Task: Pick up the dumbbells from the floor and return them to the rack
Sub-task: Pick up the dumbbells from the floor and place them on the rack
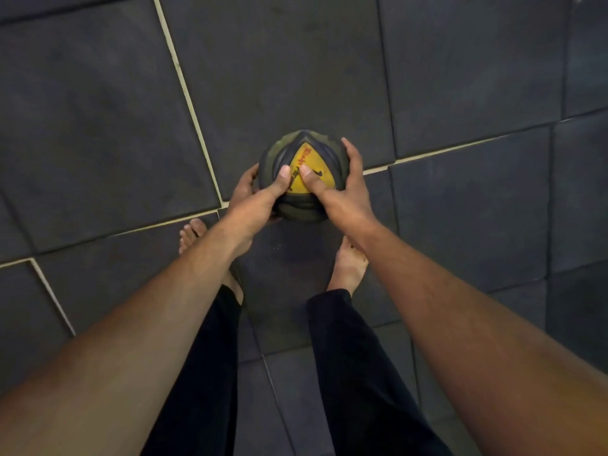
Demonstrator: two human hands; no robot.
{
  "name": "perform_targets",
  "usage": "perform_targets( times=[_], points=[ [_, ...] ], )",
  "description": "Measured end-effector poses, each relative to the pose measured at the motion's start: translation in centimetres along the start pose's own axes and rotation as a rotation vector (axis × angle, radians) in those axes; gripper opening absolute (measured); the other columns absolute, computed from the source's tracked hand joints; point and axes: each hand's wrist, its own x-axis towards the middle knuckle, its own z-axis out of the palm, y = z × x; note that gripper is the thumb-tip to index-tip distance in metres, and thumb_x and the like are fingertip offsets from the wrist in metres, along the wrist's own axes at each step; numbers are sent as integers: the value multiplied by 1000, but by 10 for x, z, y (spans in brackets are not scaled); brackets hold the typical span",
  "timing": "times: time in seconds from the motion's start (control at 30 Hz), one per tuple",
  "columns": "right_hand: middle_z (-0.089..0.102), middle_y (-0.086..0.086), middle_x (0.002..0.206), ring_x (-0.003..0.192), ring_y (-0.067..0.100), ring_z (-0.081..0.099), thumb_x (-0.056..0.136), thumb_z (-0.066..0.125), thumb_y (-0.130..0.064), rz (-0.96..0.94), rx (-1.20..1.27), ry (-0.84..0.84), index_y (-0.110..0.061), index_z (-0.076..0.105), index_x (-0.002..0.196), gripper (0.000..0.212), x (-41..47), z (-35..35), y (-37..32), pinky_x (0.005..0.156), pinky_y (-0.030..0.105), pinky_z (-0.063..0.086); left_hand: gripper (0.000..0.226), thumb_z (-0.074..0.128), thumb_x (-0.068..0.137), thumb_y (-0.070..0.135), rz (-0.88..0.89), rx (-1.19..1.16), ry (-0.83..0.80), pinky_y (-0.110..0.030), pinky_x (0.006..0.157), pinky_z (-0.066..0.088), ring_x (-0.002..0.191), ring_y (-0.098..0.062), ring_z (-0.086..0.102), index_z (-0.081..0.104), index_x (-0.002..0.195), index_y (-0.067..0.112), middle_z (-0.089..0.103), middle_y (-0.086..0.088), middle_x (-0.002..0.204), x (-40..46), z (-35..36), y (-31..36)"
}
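A round dark weight ball with a yellow triangular label bearing red lettering is held between both hands above the floor, in front of my legs. My left hand grips its left side, the thumb lying across the top beside the label. My right hand grips its right side, fingers wrapped round the far edge and the thumb pressed on the yellow patch. The ball's underside is hidden. No dumbbell and no rack appear in view.
Dark rubber floor tiles with pale seams cover the whole view. My two bare feet, the left foot and the right foot, stand on the tiles just below the ball, with black trouser legs beneath.
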Motion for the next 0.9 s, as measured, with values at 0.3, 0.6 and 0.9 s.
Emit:
perform_targets(
  times=[0.3,0.6,0.9],
  points=[
    [76,-12,114,96,4,75,77,85,-54,159,231,41,-35,58,133,65,56,12,-85,68,31,64,93,81,52,83,-60,8,97,-48,85,65,89,-20,80,73,111,11,81,-3,100,59,7,77],
    [72,12,125,109,15,60,85,70,-11,156,-265,-162,-9,68,130,46,92,36,-29,102,43,55,92,80,60,80,-40,151,134,-39,80,64,93,-15,71,48,117,16,69,-1,113,89,29,113],
    [76,15,115,95,19,65,99,71,-20,192,-112,-155,-8,76,115,21,151,28,-15,86,35,55,38,49,103,52,-31,-2,138,-32,63,44,66,-16,55,65,94,18,62,2,81,120,39,29]
  ],
)
